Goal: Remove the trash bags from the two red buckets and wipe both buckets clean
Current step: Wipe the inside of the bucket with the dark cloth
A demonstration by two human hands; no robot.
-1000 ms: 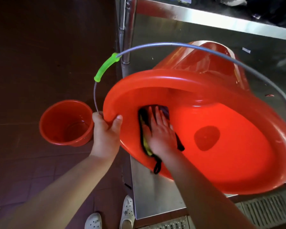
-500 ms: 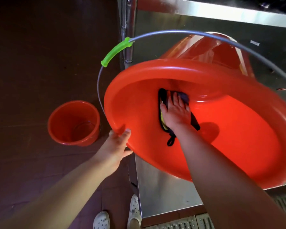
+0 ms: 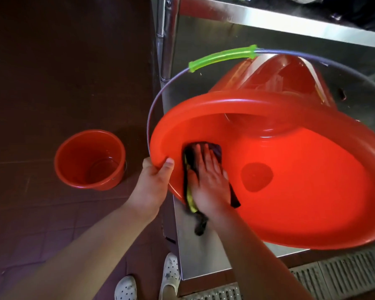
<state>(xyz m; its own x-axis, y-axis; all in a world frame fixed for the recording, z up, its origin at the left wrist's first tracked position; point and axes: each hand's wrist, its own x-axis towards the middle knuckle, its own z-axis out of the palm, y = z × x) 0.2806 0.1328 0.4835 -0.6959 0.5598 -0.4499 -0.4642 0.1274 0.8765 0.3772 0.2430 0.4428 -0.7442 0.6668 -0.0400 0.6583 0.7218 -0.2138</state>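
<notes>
A large red bucket [image 3: 301,191] lies tipped on its side on a steel counter, its mouth facing me. Its wire handle with a green grip [image 3: 222,58] arches over it. My left hand [image 3: 154,182] grips the bucket's near left rim, thumb over the edge. Inside the mouth, my right hand [image 3: 209,176] presses flat on a dark cloth with a yellow edge [image 3: 189,200] against the left inner wall. A smaller red bucket [image 3: 89,159] stands upright on the floor to the left, holding a little water. No trash bag shows in either.
The steel counter [image 3: 201,252] has a raised back edge and an upright post [image 3: 167,35] at its left corner. Dark tiled floor spreads left. A metal drain grate [image 3: 333,276] runs along the bottom right. White perforated shoes [image 3: 170,271] stand by the counter.
My right hand with the cloth slid from deep in the bucket back to the left wall near the rim. My left hand moved up and regripped the rim. The handle swung right.
</notes>
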